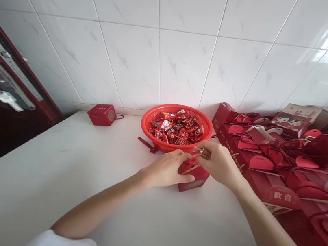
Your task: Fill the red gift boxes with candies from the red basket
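Observation:
A small red box [193,183] stands on the white table in front of a red plastic basket [145,126] of red-wrapped candies [178,129]. My left hand [168,169] is at the box's left side, its thumb across the front and its other fingers around the far edge. Above the box's right side, the fingers of my right hand [216,161] are closed on a bundle of tan twisted cord [204,153]. Part of that cord runs down over the box top. My fingers hide some of the box's top.
Many red gift boxes [285,194] are heaped at the right against the tiled wall. Another red box [102,114] with a cord loop lies at the back left. A dark red strip [147,144] is beside the basket. A door with keys [9,100] is at far left.

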The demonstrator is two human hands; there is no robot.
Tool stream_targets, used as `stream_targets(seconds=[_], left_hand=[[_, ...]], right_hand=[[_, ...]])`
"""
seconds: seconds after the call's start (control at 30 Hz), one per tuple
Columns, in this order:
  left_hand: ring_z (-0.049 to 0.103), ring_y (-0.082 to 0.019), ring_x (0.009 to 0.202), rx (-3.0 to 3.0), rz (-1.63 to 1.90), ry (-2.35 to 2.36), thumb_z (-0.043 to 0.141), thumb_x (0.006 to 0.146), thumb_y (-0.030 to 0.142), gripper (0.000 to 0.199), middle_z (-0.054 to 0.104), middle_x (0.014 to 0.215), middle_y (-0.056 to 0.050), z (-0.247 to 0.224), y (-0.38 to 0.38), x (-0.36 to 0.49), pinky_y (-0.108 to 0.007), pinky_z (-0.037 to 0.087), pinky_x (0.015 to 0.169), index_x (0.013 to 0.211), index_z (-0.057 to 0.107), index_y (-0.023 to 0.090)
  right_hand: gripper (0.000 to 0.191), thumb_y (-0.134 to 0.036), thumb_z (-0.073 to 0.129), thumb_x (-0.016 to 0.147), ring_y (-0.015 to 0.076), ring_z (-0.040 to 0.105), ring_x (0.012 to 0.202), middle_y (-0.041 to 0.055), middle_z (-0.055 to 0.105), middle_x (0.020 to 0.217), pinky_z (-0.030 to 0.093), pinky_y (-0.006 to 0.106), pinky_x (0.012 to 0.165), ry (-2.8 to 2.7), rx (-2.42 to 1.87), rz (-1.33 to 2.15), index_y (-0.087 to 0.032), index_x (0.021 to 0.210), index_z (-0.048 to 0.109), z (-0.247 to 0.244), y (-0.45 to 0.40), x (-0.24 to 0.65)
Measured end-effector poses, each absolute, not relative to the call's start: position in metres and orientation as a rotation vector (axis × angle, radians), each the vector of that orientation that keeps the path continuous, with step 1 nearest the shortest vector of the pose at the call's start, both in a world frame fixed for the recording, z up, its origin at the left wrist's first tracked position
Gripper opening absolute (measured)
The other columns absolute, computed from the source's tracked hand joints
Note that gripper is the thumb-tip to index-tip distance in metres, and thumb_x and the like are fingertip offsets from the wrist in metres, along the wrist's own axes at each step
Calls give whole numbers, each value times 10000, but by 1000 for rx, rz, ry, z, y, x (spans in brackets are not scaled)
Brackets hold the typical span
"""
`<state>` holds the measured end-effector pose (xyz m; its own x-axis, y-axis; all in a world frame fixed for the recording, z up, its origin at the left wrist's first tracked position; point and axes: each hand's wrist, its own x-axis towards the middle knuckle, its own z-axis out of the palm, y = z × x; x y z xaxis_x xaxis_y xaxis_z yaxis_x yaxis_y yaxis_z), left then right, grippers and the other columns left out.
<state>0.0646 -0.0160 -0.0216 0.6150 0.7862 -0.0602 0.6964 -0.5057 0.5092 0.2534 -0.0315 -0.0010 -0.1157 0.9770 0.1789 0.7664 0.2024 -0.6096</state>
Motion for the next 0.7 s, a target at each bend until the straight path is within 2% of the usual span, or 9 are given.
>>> stream_targets(seconds=[0.1, 0.17, 0.23, 0.3, 0.43, 0.6, 0.67, 0.7], left_hand=[[617, -317, 1100, 2344, 255, 1159, 662, 856, 538, 549, 631, 1199, -100, -23, -14, 64, -393, 495, 862, 1316, 595, 245], [627, -303, 1055, 2341, 270, 1144, 666, 853, 537, 539, 637, 1164, -90, -24, -13, 64, -377, 494, 830, 1303, 602, 249], [636, -287, 994, 2341, 289, 1136, 665, 847, 545, 533, 640, 1115, -74, -25, -13, 64, -358, 492, 779, 1293, 608, 257], [639, -275, 956, 2342, 302, 1133, 668, 842, 548, 517, 639, 1074, -60, -25, -12, 64, -349, 491, 751, 1270, 616, 262], [635, -291, 1038, 2343, 341, 1092, 698, 831, 548, 496, 657, 1118, -56, -22, -13, 63, -359, 503, 792, 1232, 622, 266], [595, -289, 1219, 2302, 609, 1014, 552, 924, 643, 620, 620, 1361, -86, -15, -13, 58, -372, 486, 933, 1405, 496, 255], [605, -270, 1182, 2296, 741, 1047, 472, 976, 616, 530, 639, 1311, -100, -13, -11, 56, -362, 473, 927, 1323, 537, 220], [630, -249, 1084, 2297, 811, 1060, 429, 1000, 589, 459, 676, 1189, -92, -12, -9, 55, -344, 474, 874, 1186, 591, 203]], right_hand=[[219, -119, 536, 785, 124, 329, 526, -38, 454, 550, 256, 281, 523, -1971, -1724, 298, -217, 627, 418, -2, -34, 248], [269, -147, 533, 809, 122, 318, 520, -35, 444, 541, 248, 285, 518, -1971, -1680, 295, -217, 605, 373, -2, -35, 246], [265, -198, 543, 830, 121, 389, 537, -26, 496, 565, 300, 278, 533, -1949, -1551, 431, -214, 603, 406, -2, -35, 247], [224, -271, 569, 843, 136, 509, 598, -4, 595, 637, 394, 276, 587, -1897, -1393, 654, -205, 638, 506, 0, -35, 249], [227, -383, 646, 818, 186, 644, 723, 38, 685, 748, 502, 303, 678, -1734, -1204, 968, -187, 712, 604, 7, -34, 256], [285, -428, 684, 827, 159, 611, 664, 26, 656, 709, 488, 287, 633, -1613, -1190, 875, -184, 707, 601, 20, -39, 266], [293, -434, 692, 835, 140, 572, 620, 19, 642, 679, 460, 273, 592, -1592, -1192, 785, -182, 706, 615, 27, -44, 271], [294, -433, 694, 841, 139, 570, 617, 20, 644, 675, 457, 272, 588, -1586, -1190, 743, -182, 708, 622, 31, -47, 273]])
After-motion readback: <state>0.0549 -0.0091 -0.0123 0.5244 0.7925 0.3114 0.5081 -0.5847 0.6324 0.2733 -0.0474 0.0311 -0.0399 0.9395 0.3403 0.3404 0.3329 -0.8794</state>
